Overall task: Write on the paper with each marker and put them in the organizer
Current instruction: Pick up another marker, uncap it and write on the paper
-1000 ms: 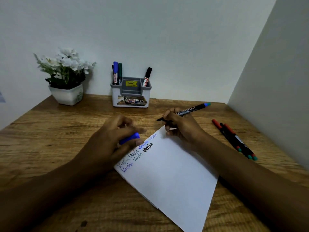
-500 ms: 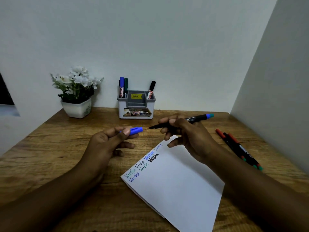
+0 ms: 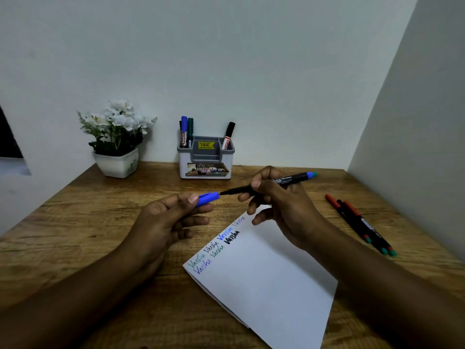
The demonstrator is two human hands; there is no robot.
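My right hand (image 3: 281,210) holds a thin black marker (image 3: 289,180) with a blue end, raised above the table and pointing left. My left hand (image 3: 163,220) pinches its blue cap (image 3: 207,198); the marker's tip is right at the cap's open mouth. Below the hands lies the white paper (image 3: 264,280), with several coloured words written along its upper left edge. The grey and white organizer (image 3: 205,157) stands against the back wall with three markers upright in it. More thin markers (image 3: 359,222) with red caps lie on the table at the right.
A white pot of white flowers (image 3: 117,139) stands at the back left of the wooden table (image 3: 75,222). A wall closes off the right side just past the loose markers.
Both hands lifted off the paper. My right hand raised the marker from writing, and my left hand brought the blue cap up until it met the tip.
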